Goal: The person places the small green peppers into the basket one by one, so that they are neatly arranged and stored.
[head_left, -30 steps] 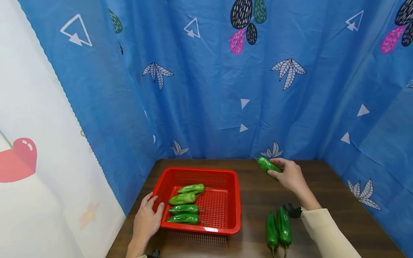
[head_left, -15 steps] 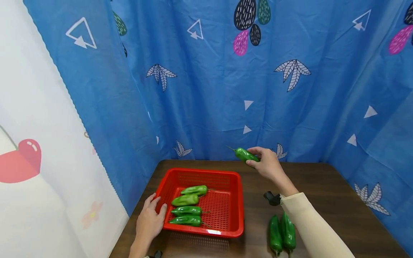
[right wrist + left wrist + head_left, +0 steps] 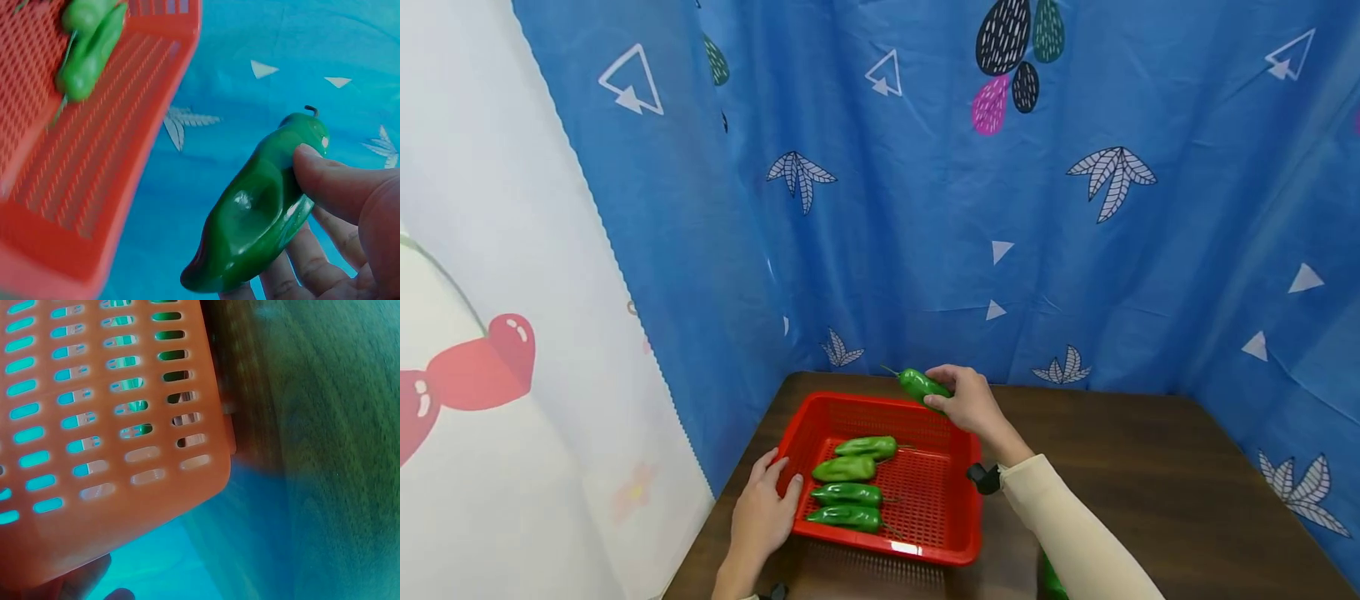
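My right hand (image 3: 973, 408) pinches a dark green pepper (image 3: 919, 385) between thumb and fingers, above the back right rim of the red basket (image 3: 970, 546). In the right wrist view the thumb lies near the stem end of this pepper (image 3: 250, 212). Several green peppers, among them a lighter one (image 3: 844, 468), lie in a column in the left half of the basket. My left hand (image 3: 763, 508) rests on the basket's left rim, fingers slightly bent. The left wrist view shows the slotted basket wall (image 3: 150, 500) and parts of fingertips below it.
Another green pepper (image 3: 1054, 579) lies on the brown table (image 3: 1120, 467) at the front, mostly hidden by the right sleeve (image 3: 1075, 533). A blue curtain (image 3: 925, 208) hangs behind the table, and a white patterned cloth (image 3: 550, 467) hangs on the left.
My right hand has carried its pepper leftward from over the table to the basket's back rim. The view has shifted, and the sleeve now covers most of the peppers on the table. The left hand stays at the rim.
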`<action>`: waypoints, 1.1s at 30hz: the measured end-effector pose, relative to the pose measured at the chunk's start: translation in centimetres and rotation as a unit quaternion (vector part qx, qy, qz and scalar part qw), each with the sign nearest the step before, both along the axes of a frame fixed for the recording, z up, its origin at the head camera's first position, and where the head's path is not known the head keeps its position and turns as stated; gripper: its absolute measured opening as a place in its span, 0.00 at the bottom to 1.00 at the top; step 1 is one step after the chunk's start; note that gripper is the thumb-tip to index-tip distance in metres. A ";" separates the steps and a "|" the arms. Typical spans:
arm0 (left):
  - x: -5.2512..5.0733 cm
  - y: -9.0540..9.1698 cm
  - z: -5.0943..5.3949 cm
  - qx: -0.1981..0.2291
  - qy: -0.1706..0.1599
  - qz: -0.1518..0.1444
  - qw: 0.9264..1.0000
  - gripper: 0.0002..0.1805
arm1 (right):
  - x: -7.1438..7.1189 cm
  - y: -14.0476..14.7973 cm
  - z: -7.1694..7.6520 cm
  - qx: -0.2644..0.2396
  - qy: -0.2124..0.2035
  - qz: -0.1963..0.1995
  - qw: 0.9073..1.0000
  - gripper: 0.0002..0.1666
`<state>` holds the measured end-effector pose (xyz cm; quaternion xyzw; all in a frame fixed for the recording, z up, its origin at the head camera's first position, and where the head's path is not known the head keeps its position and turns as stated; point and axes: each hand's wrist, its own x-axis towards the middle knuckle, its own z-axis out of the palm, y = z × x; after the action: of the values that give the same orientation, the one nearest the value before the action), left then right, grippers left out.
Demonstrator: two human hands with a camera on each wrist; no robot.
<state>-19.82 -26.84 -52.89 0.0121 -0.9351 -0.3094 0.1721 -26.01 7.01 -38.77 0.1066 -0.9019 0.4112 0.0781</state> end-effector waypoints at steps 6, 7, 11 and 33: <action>0.1 0.2 -0.2 0.005 0.004 0.002 1.000 0.26 | -1.1 -1.9 -2.1 -0.038 -0.025 0.010 0.999 0.24; 0.1 0.2 -0.2 0.004 0.004 0.001 1.000 0.26 | -1.3 -2.1 -2.4 -0.046 -0.033 0.009 0.998 0.23; 0.1 0.2 -0.1 0.005 0.009 0.000 1.000 0.25 | -1.9 -3.1 -4.0 -0.081 -0.058 0.011 0.995 0.22; 0.2 0.3 0.0 0.000 0.033 0.008 0.999 0.24 | -2.3 -4.6 -10.8 -0.130 -0.218 -0.012 0.967 0.21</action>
<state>-19.60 -26.51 -52.92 0.0088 -0.9290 -0.3079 0.2052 -28.26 2.44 -49.57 -0.0076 -0.8371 0.5374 -0.1019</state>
